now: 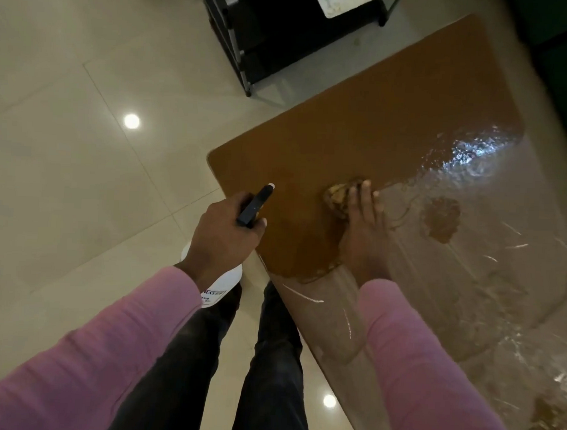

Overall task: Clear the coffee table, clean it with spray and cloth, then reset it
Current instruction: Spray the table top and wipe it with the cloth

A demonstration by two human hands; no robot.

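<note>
Fingers (365,194) of the right hand (361,228) lie straight, pressing the cloth (336,197) onto the desk (378,98). The left hand (223,235) curls round the spray bottle (255,204) at the desk's corner. Wiping stage, I'd say; next, sweep through the wet film.

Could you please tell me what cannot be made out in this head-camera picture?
Head view, all four:
Spray bottle: its label is partly covered by the left hand and pink sleeve, and the print is too small to read.
Cloth: partly under the right hand, so its full extent is hidden.
Coffee table: cut off by the right edge; glare masks the wet part.
White item on the black rack: cut off by the top edge.
</note>
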